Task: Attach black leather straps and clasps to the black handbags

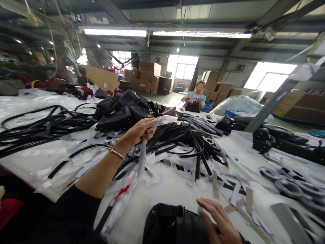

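The left arm (pixel 99 176) extends obliquely from the lower left toward the centre of the frame, its forearm (pixel 108 164) bare. The left grip (pixel 146 129) is closed, fingers (pixel 149 123) curled, just left of centre. The right grip (pixel 217 218) lies low, right of centre, palm down, fingers loosely extended toward the upper left; its wrist (pixel 235 238) meets the bottom edge.

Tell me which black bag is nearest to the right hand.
The black bag at the picture's bottom edge, by the right hand; other bags are farther away.
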Available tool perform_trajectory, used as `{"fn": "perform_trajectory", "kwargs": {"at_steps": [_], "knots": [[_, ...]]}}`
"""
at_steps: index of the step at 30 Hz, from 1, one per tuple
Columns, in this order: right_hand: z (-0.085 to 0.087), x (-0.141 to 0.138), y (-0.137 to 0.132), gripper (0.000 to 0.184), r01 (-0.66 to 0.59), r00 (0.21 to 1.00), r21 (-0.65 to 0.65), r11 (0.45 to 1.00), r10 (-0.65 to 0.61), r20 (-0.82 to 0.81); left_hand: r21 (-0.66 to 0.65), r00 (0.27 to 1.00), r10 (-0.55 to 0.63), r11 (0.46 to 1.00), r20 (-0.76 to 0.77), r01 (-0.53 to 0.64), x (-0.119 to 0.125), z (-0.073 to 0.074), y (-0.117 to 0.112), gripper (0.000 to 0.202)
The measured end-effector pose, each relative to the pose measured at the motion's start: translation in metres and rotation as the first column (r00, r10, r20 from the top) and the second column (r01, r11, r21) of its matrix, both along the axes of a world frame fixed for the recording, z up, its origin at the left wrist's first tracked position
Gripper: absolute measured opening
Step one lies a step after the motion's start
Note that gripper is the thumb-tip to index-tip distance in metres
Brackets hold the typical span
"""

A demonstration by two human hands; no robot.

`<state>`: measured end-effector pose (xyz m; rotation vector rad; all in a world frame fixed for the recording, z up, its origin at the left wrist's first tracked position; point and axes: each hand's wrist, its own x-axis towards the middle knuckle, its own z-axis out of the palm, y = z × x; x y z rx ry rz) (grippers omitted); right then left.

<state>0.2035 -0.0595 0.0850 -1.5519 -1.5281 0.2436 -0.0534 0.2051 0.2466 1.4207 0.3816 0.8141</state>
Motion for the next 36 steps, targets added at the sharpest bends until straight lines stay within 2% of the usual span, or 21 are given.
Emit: {"fn": "perform_trajectory", "kwargs": {"at_steps": [2,3,4,5,7,8,9,11,13,14,16,18,19,22,24,26,29,31,33,35,36], "knots": [[0.027,-0.010,0.000,0.038,-0.084,0.950,-0.145,0.986,0.036,-0.310,-0.009,0.997,-0.074,0.997,0.007,0.074,-0.003,0.010,-0.031,0.030],[0.041,-0.018,0.000,0.044,-0.144,0.865,-0.184,0.972,0.033,-0.501,-0.006,0.994,-0.107,0.994,-0.006,0.107,-0.003,0.015,-0.048,0.030],[0.056,-0.027,0.001,0.052,-0.247,0.724,-0.179,0.952,0.059,-0.687,0.004,0.990,-0.142,0.990,-0.026,0.142,-0.004,0.018,-0.065,0.030],[0.070,-0.036,0.002,0.060,-0.335,0.548,-0.121,0.935,0.089,-0.832,0.020,0.982,-0.181,0.983,-0.053,0.182,-0.005,0.021,-0.082,0.031],[0.092,-0.052,0.004,0.072,-0.474,0.223,0.017,0.880,0.139,-0.965,0.067,0.949,-0.278,0.955,-0.147,0.289,-0.011,0.026,-0.117,0.033],[0.101,-0.057,0.005,0.074,-0.503,0.110,0.070,0.862,0.143,-0.984,0.094,0.918,-0.334,0.928,-0.214,0.360,-0.016,0.028,-0.134,0.033],[0.108,-0.060,0.006,0.072,-0.511,0.032,0.103,0.853,0.138,-0.990,0.124,0.876,-0.385,0.893,-0.290,0.433,-0.022,0.029,-0.150,0.034],[0.117,-0.057,0.007,0.058,-0.458,-0.054,0.139,0.878,0.129,-0.990,0.168,0.782,-0.446,0.813,-0.436,0.558,-0.037,0.027,-0.178,0.034],[0.125,-0.047,0.006,0.039,-0.339,-0.094,0.166,0.926,0.142,-0.985,0.199,0.730,-0.430,0.774,-0.532,0.601,-0.054,0.018,-0.197,0.034],[0.129,-0.040,0.005,0.030,-0.263,-0.107,0.180,0.948,0.157,-0.982,0.203,0.727,-0.406,0.781,-0.554,0.591,-0.063,0.011,-0.204,0.035],[0.138,-0.027,0.001,0.021,-0.099,-0.127,0.198,0.975,0.185,-0.975,0.164,0.752,-0.349,0.842,-0.560,0.513,-0.078,-0.010,-0.213,0.037],[0.149,-0.021,-0.006,0.020,0.058,-0.104,0.201,0.978,0.206,-0.973,0.052,0.788,-0.309,0.917,-0.533,0.394,-0.089,-0.038,-0.219,0.040],[0.153,-0.021,-0.011,0.020,0.120,-0.061,0.209,0.971,0.217,-0.974,-0.013,0.808,-0.292,0.943,-0.511,0.333,-0.092,-0.053,-0.222,0.042],[0.159,-0.030,-0.025,0.014,0.198,0.118,0.271,0.942,0.252,-0.961,-0.140,0.861,-0.283,0.959,-0.423,0.246,-0.093,-0.093,-0.234,0.046],[0.154,-0.039,-0.034,0.011,0.156,0.196,0.291,0.944,0.260,-0.946,-0.162,0.874,-0.289,0.956,-0.391,0.243,-0.090,-0.110,-0.243,0.046],[0.141,-0.044,-0.044,0.011,0.050,0.293,0.239,0.970,0.214,-0.932,-0.144,0.871,-0.282,0.959,-0.403,0.244,-0.089,-0.120,-0.251,0.044],[0.117,-0.046,-0.063,0.020,-0.195,0.523,0.024,0.980,0.124,-0.843,-0.029,0.864,-0.177,0.982,-0.471,0.185,-0.092,-0.125,-0.258,0.041],[0.101,-0.049,-0.080,0.032,-0.339,0.651,-0.173,0.925,0.098,-0.753,0.096,0.859,-0.046,0.989,-0.510,0.110,-0.096,-0.127,-0.259,0.039],[0.086,-0.056,-0.100,0.040,-0.404,0.741,-0.353,0.844,0.075,-0.668,0.197,0.860,0.062,0.979,-0.507,0.046,-0.103,-0.129,-0.260,0.037],[0.072,-0.068,-0.120,0.043,-0.464,0.763,-0.468,0.752,0.071,-0.642,0.249,0.871,0.123,0.969,-0.476,0.000,-0.109,-0.132,-0.260,0.033],[0.066,-0.074,-0.129,0.044,-0.518,0.736,-0.501,0.693,0.064,-0.674,0.266,0.874,0.148,0.964,-0.464,-0.022,-0.112,-0.134,-0.260,0.031]]}}
